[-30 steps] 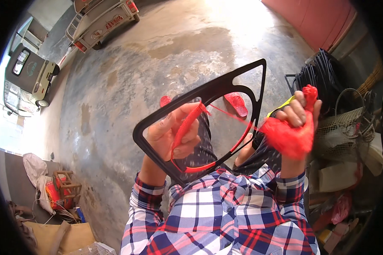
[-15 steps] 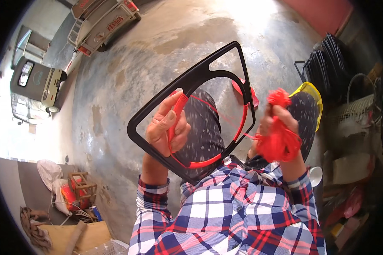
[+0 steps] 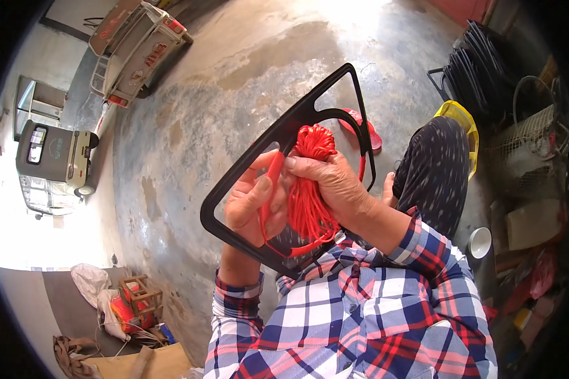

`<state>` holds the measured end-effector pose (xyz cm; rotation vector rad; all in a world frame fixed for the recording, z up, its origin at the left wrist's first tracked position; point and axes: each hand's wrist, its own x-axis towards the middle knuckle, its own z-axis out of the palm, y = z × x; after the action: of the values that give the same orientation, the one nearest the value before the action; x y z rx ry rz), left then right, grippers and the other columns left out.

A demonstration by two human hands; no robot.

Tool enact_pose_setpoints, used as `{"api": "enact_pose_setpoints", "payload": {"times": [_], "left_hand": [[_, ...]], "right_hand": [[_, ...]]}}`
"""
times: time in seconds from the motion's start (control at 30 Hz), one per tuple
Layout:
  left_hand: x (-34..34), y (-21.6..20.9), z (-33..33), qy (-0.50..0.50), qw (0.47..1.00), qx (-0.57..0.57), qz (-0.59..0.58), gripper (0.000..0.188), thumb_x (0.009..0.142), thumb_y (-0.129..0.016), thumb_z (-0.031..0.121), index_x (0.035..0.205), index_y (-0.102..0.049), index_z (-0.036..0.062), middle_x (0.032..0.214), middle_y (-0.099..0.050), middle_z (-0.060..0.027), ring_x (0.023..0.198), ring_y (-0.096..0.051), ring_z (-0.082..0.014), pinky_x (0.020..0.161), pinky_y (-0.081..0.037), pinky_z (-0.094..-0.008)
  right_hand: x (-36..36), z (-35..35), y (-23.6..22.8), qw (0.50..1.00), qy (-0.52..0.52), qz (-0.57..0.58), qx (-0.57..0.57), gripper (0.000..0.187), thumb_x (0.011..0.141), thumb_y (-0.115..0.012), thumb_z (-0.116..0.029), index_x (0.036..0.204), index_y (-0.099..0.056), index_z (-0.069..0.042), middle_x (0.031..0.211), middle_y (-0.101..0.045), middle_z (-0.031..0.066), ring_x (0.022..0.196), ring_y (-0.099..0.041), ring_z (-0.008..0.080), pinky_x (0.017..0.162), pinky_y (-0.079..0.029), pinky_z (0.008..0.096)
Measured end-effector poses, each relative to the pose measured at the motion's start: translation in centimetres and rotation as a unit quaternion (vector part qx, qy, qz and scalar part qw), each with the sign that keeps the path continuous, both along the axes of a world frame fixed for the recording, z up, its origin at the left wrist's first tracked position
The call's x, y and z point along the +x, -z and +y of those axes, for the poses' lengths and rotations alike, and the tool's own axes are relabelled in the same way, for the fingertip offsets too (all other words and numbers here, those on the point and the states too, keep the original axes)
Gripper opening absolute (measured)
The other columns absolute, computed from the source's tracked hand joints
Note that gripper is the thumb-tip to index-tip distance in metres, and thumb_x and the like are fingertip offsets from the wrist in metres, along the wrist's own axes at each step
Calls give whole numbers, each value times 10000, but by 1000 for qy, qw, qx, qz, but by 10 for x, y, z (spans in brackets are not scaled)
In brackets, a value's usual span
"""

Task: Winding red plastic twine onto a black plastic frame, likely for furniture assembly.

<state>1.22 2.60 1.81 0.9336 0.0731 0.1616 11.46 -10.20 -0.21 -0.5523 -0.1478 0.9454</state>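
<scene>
The left hand (image 3: 253, 205) is gripping the black frame (image 3: 297, 120) by its lower-left edge, long axis tilting up-right, while the right hand (image 3: 335, 186), nearer the middle, is pinching the red cord bundle (image 3: 310, 189), probably right against the frame.

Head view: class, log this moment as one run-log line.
left hand: grips black frame and red cord | right hand: holds red cord bundle against frame | floor: concrete | seen behind frame: red sandal

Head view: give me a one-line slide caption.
Left hand grips a black frame while right hand holds a red cord bundle against it.
</scene>
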Motion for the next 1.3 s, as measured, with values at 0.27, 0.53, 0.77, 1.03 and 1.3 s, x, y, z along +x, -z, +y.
{"api": "enact_pose_setpoints", "payload": {"times": [0.27,0.53,0.77,1.03,1.3], "left_hand": [[1,3,0,19,1000,0,-2,466,987,-574,236,1401,-453,59,670,-475,-58,423,-412,-94,354,-330,-201],[-1,7,11,37,996,-81,21,474,983,-586,267,1399,-475,69,707,-494,-37,467,-439,-93,368,-330,-199],[2,15,6,73,991,-103,-34,833,972,-349,659,1401,-449,-48,1078,-629,-103,771,-581,-131,664,-506,-245],[9,0,-27,-11,977,-183,-110,749,940,-453,639,1336,-526,7,1317,-580,-170,1198,-582,-300,1021,-485,-463],[1,-15,-25,-5,999,-43,23,502,950,-560,227,1355,-491,-61,1341,-563,-171,1192,-587,-275,1052,-448,-412]], "right_hand": [[6,-3,2,997,11,-47,-54,132,916,-668,-155,914,-620,-32,807,-650,53,735,-635,135,708,-521,275],[17,-41,-14,998,-10,-27,-59,328,886,-622,-121,1171,-558,29,1023,-643,109,942,-653,213,871,-526,330],[12,-51,-63,815,-49,-556,-155,382,835,-699,-75,1172,-540,14,933,-700,154,773,-701,228,696,-530,295],[4,-25,-38,789,203,-542,-204,255,822,-759,-117,944,-557,-21,805,-670,110,677,-672,154,607,-520,282],[21,-41,-25,943,15,-329,-40,177,922,-597,-64,1061,-667,21,930,-677,16,792,-598,67,754,-486,222]]}}
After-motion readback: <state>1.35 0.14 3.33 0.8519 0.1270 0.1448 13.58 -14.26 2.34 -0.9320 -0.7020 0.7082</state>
